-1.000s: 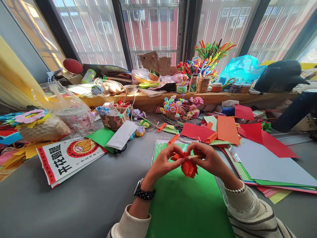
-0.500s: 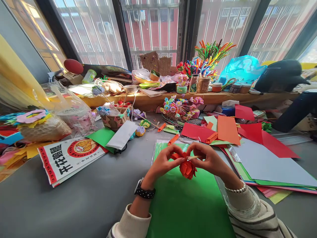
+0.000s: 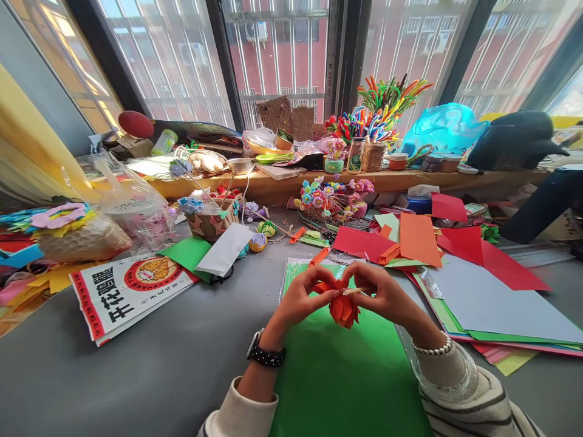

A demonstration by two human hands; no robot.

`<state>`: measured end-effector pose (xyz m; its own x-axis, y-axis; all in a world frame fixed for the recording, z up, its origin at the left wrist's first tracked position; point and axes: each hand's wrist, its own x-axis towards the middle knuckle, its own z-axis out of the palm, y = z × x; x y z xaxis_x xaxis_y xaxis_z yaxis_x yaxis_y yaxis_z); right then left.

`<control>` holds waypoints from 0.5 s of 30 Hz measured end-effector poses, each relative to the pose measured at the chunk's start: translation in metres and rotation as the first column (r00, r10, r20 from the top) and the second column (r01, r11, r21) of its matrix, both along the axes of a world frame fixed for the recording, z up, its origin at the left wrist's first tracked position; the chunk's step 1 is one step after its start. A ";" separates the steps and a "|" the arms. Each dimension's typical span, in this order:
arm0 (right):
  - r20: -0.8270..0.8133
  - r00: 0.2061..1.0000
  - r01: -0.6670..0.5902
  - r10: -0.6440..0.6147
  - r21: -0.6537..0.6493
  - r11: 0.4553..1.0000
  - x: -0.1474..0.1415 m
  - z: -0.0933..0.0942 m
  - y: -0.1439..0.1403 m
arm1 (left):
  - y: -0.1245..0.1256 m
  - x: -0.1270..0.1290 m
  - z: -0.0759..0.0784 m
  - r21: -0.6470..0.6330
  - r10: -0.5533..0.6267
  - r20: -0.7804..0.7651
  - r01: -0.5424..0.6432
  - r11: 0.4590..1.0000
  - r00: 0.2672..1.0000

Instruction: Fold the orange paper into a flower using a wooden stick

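Observation:
An orange folded paper flower (image 3: 344,308) hangs between both hands, just above a green paper sheet (image 3: 346,376) on the grey table. My left hand (image 3: 300,298) pinches a petal on its upper left side. My right hand (image 3: 382,293) grips the flower's right side and also holds a thin wooden stick (image 3: 354,291) that lies across the top of the flower. A black watch sits on my left wrist, a bead bracelet on the right.
Red, orange and grey paper sheets (image 3: 460,261) spread to the right. A printed paper bag (image 3: 127,290) lies at left, beside plastic bags and a basket (image 3: 212,221). Paper flower bunches (image 3: 332,197) and pipe cleaners (image 3: 387,100) stand by the wooden window ledge. Another person's dark sleeve (image 3: 542,206) rests far right.
The orange flower has been lifted and turned slightly between the fingers. Both hands stay in nearly the same spot.

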<state>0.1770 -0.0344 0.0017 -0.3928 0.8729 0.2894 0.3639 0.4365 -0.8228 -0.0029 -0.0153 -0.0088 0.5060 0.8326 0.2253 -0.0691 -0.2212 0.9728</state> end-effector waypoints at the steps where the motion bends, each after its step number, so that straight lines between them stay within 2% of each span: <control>1: -0.001 1.000 0.011 -0.011 0.006 1.000 0.000 -0.001 0.000 | 0.000 0.000 0.000 0.000 -0.002 0.004 0.002 1.000 1.000; 8: -0.021 0.999 0.049 -0.050 -0.022 0.999 -0.001 -0.003 0.001 | 0.001 0.000 -0.001 0.036 -0.006 0.023 0.005 0.999 1.000; 15: -0.007 0.999 0.032 -0.032 0.026 0.999 -0.001 -0.002 0.000 | 0.001 -0.001 -0.001 0.047 0.014 0.001 -0.014 0.999 1.000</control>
